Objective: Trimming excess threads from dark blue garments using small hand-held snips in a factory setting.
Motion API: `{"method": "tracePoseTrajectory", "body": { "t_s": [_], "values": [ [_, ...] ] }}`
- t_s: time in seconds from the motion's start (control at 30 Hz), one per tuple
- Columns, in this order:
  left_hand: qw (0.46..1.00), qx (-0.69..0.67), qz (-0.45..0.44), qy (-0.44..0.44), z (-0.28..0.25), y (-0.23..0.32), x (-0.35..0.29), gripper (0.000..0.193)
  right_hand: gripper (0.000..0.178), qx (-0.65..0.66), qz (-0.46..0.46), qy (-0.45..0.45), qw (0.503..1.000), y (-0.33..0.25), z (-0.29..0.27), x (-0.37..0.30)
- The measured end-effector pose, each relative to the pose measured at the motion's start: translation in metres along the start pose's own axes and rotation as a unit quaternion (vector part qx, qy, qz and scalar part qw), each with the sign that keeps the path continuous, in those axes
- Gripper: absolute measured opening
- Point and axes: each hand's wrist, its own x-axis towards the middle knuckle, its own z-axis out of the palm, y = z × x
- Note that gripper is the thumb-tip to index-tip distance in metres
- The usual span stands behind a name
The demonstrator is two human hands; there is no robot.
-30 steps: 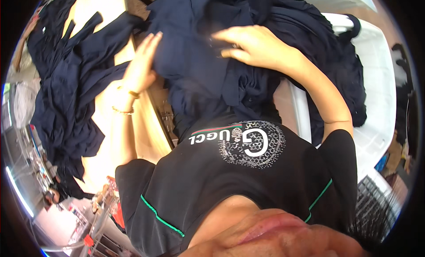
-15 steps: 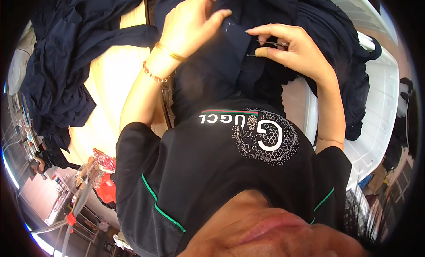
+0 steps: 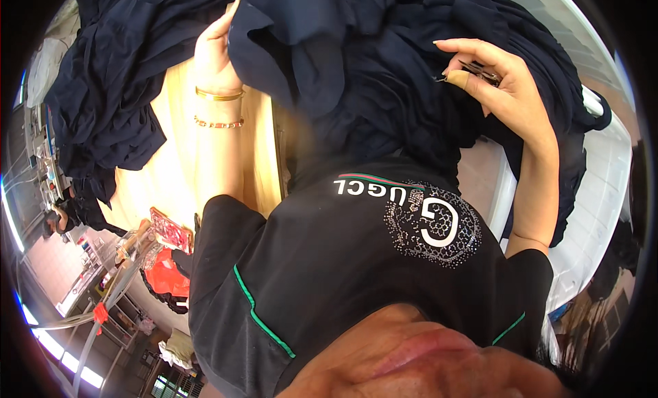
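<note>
1. The left hand [image 3: 218, 62] is raised at the upper left of centre, its fingers pointing upward along the edge of a thin, dark navy fabric piece [image 3: 312, 66]. The cloth hides part of this hand, so I cannot tell whether its grip is pinching the edge or only lying against it.
2. That fabric piece is in front of the person's chest, its near part raised in loose, rippling folds between the two hands.
3. The right hand [image 3: 510, 93] is to the right of the raised folds, apart from them. Its grip is curled around a small, dark metal hand tool [image 3: 480, 72], with the index finger stretched out to the left; a slim tip shows beside the thumb, which has a yellowish covering [image 3: 458, 78].
4. Under and beyond the right hand, more gathered navy cloth [image 3: 541, 62] spreads toward a white, ribbed plastic tub [image 3: 593, 206] and partly hangs over its rim.
5. On the left, a crumpled heap of dark navy fabric [image 3: 120, 114] lies across a pale, smooth wooden counter [image 3: 168, 162].
6. A gold-coloured bangle [image 3: 219, 95] and a red-and-gold beaded bracelet [image 3: 219, 123] circle the left wrist.
7. At the lower left, a bright red bag [image 3: 166, 273] sits near the counter.
</note>
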Motion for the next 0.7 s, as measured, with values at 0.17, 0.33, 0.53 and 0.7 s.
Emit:
{"method": "tracePoseTrajectory", "body": {
  "t_s": [0.17, 0.33, 0.53, 0.7],
  "values": [
    [0.995, 0.046, 0.023, 0.087, -0.013, 0.022, -0.005, 0.035, 0.032, -0.083, -0.065, -0.019, 0.994, -0.013, 0.005, 0.022],
    [0.998, -0.001, 0.015, 0.062, -0.005, 0.039, 0.001, 0.033, 0.043, -0.132, -0.080, -0.077, 0.985, -0.030, 0.044, 0.045],
    [1.000, 0.023, -0.008, -0.001, 0.038, 0.034, 0.011, 0.032, 0.039, -0.130, -0.041, -0.073, 0.988, -0.005, 0.084, 0.076],
    [0.886, 0.403, 0.228, -0.029, 0.046, 0.042, -0.040, 0.019, 0.023, 0.144, 0.021, -0.095, 0.985, -0.014, 0.076, 0.073]
  ]
}}
